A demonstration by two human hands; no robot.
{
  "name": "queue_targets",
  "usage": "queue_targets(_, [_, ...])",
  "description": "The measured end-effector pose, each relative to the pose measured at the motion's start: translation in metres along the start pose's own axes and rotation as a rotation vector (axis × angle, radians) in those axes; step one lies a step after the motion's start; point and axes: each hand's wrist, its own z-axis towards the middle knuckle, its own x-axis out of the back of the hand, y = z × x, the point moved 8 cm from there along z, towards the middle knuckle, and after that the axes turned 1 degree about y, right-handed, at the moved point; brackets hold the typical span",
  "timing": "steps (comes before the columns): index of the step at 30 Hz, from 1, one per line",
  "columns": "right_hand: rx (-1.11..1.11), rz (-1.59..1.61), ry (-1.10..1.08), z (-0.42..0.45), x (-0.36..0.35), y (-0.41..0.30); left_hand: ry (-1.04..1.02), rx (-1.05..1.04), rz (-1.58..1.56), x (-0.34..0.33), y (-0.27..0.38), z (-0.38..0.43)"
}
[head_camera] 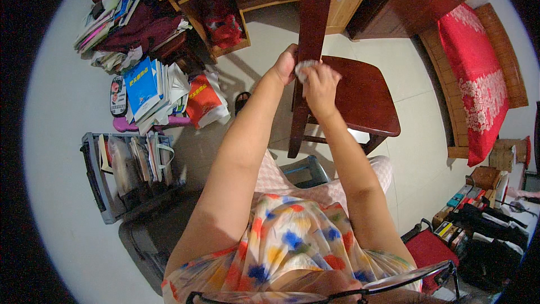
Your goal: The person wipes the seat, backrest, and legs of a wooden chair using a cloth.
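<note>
A dark red wooden chair [358, 93] stands before me, its glossy seat to the right. The broad back piece [314, 12] of the chair rises toward me, seen nearly edge-on. My left hand [286, 65] grips the left side of this piece; some of its fingers are hidden behind the wood. Pressed between my right hand [319, 88] and the same piece is a crumpled white cloth or tissue [304, 69]. The right fingers are bent over it and slightly blurred.
A wooden desk [249, 4] stands beyond the chair. Piled books [143, 82] and a grey crate [103, 202] of papers line the left side. A blue-grey stool [312, 171] is below my arms. Red patterned fabric [481, 93] covers wooden furniture at right.
</note>
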Motion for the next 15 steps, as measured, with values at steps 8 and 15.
queue_targets(8, [0.028, 0.018, 0.147, 0.087, 0.014, 0.001, -0.009, -0.083, 0.002, 0.007, 0.008, 0.003])
queue_targets(15, [0.017, 0.028, 0.023, -0.012, -0.004, 0.006, -0.052, -0.109, 0.116, -0.011, 0.015, -0.004])
